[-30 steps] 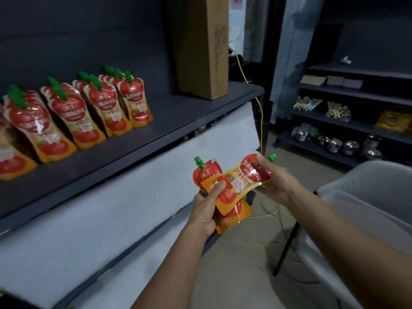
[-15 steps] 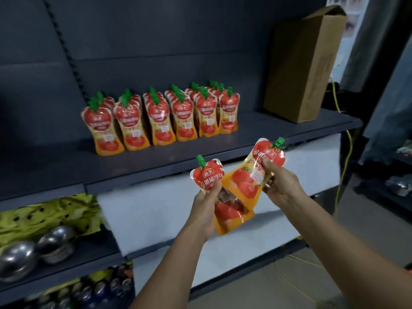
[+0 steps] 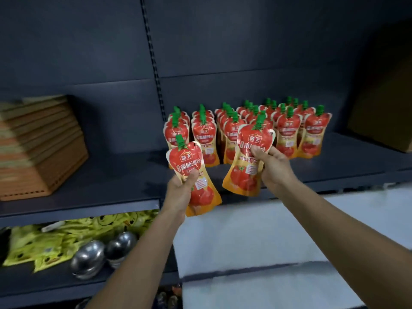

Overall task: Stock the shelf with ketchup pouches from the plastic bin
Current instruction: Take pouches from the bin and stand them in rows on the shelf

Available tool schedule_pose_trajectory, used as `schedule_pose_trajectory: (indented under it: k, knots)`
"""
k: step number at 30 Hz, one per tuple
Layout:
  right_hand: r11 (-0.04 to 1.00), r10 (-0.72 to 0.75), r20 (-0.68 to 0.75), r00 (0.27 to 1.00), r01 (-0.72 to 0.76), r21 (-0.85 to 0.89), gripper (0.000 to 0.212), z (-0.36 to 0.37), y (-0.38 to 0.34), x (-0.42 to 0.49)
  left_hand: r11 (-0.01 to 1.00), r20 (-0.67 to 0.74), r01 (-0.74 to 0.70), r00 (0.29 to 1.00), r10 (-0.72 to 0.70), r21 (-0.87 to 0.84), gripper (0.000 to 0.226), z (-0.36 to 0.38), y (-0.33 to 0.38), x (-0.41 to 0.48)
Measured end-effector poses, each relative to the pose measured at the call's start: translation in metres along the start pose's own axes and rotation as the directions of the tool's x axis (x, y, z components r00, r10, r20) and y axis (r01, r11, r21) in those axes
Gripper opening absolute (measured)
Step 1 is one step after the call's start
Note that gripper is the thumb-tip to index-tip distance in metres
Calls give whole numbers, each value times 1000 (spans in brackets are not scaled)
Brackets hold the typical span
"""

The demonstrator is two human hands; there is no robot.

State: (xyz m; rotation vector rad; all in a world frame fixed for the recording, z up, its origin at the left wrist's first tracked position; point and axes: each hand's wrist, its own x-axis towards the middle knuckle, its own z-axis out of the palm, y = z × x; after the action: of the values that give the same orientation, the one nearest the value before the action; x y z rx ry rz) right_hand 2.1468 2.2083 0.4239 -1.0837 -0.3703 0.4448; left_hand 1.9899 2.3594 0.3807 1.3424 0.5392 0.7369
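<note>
The two held pouches, overlapping half a second ago, are now drawn apart, one in each hand, and the view has swung left so that the cardboard box (image 3: 385, 121) sits at the right edge.

The left hand (image 3: 180, 192) grips the left-hand pouch (image 3: 189, 161) at its narrow waist, thumb across the front and the other fingers hidden behind it. This pouch stands upright in the air in front of the shelf (image 3: 111, 175), below its front lip at the bottom end. Its red upper part carries a white badge reading "海天" and large white characters "番茄沙司"; the smaller print beneath is too fine to read.

The right hand (image 3: 275, 168) pinches the right-hand pouch (image 3: 249, 157) at the waist from its right side, a digit lying over the label. The badge "海天" shows, and the line below is partly covered. This pouch is upright, held higher, in front of the stocked pouches (image 3: 287, 130).

Those stand upright in rows on the shelf, green spout caps up, with the same red and orange tomato print.

A stack of flat brown items (image 3: 38, 148) lies at the shelf's left end. On the shelf beneath are yellow packets (image 3: 40, 244) and steel bowls (image 3: 89, 259). A white sheet (image 3: 256, 237) covers the lower right.
</note>
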Motion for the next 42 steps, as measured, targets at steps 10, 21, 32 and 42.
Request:
schedule_pose_trajectory:
  k: [10,21,32,42]
  knots:
    - [987,-32,138,990,53,-151,29,62,56,73,994,51,-96,994,93,60,26,-51,5,108]
    - [691,47,281,958,173,-702,49,39,89,77,907,268,-120,963,8,404,40,-69,-18,139]
    - [627,55,300,952,200,-753,52,59,97,106,867,143,-100,989,33,488,55,-75,-25,159]
    - [591,147,262,954,127,-797,58,60,96,109,851,133,-91,991,26,518,53,-71,-23,153]
